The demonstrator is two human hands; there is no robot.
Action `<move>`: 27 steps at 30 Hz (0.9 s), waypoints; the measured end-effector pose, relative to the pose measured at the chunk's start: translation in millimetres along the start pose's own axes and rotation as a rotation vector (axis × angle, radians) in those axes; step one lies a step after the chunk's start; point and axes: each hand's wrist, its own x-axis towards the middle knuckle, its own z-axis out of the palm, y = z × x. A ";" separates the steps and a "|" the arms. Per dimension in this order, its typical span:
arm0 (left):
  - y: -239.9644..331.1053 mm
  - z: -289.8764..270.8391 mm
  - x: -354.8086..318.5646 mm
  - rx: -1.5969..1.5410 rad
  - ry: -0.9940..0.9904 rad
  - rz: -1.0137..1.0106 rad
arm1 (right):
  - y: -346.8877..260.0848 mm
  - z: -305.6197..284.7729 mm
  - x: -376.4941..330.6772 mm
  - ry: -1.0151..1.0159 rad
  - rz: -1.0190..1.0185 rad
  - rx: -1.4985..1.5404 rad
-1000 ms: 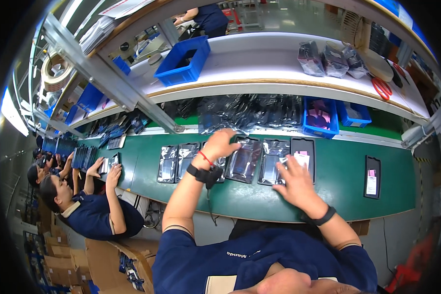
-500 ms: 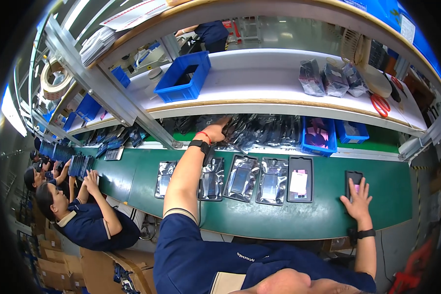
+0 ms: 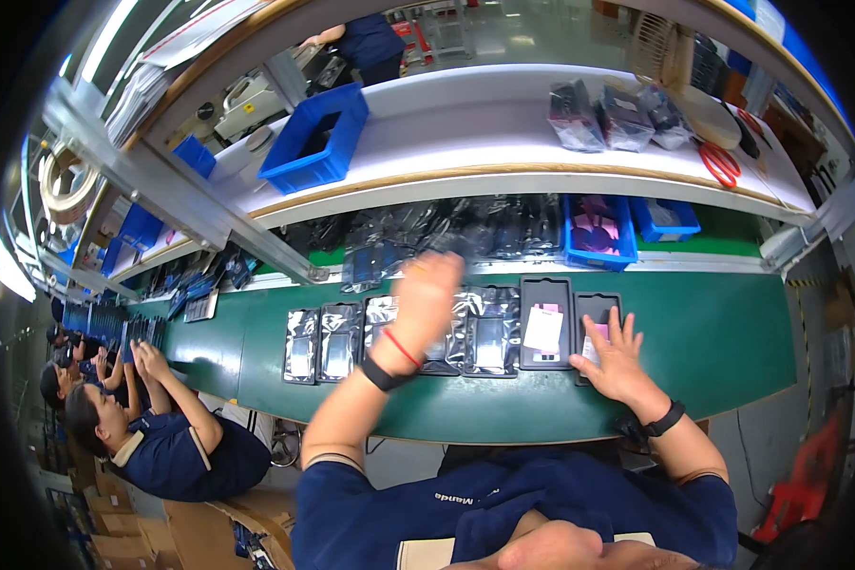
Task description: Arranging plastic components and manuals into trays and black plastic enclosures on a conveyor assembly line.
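Observation:
My left hand is raised over the middle of a row of bagged black trays on the green bench. Motion smears its fingers, and a dark blur beside the fingertips cannot be made out. My right hand rests with fingers spread on a small black tray, which has something pink in it, partly hidden by the fingers. Directly to its left lies a shallow black tray holding a white card and a pink piece.
Under the shelf lies a pile of clear-bagged dark items. Blue bins stand beside it. The shelf carries a blue bin, bagged packs and red-handled scissors. A co-worker sits on the left.
My right hand and the small black tray have moved left, up beside the row. My left hand has drawn back toward me from the bagged pile. The whole view has shifted slightly.

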 end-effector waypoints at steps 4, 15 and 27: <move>114.7 26.2 -30.1 -0.078 -0.207 0.061 | -39.8 -45.6 25.7 0.370 -0.264 -0.123; 149.9 39.5 -35.9 -0.013 -0.776 0.045 | -247.9 -11.0 229.0 -0.143 -0.476 -0.065; 79.3 -56.5 -47.5 -0.589 -0.232 -0.096 | -200.3 -19.2 192.9 0.420 -0.841 -0.269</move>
